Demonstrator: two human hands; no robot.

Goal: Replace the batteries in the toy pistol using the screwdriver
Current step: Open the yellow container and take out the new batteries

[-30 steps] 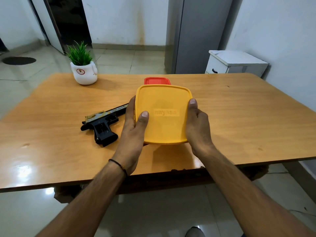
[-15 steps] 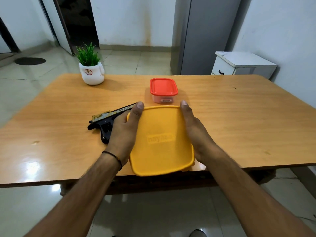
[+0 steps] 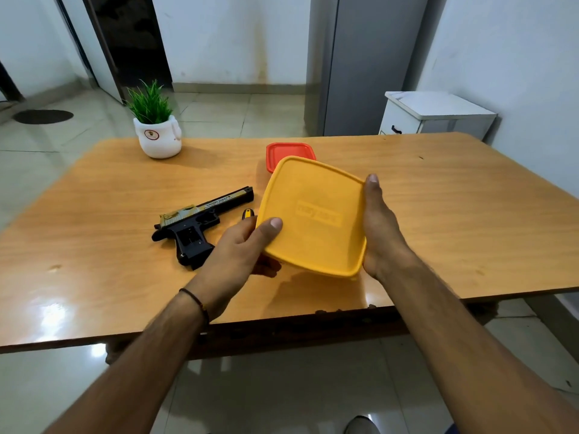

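Left hand (image 3: 238, 252) and right hand (image 3: 380, 233) grip the tilted yellow box (image 3: 313, 195), fingers wrapped round its edges. 1 slip and it lands on the toy pistol (image 3: 194, 223).

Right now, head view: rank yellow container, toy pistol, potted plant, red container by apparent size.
1. yellow container, nearest camera.
2. toy pistol.
3. potted plant, farther off; close to pistol, unsure.
4. red container, partly hidden.

Bright, even light falls from above. White glare pools on the table (image 3: 50, 314) at its near left corner and on the floor (image 3: 62, 380). Soft shadows lie beside the pot (image 3: 159, 139) and under the lid (image 3: 313, 214). The pistol (image 3: 194, 227) is sharp, the lid's lettering blurred. The door frame (image 3: 103, 57) leans near the edge.
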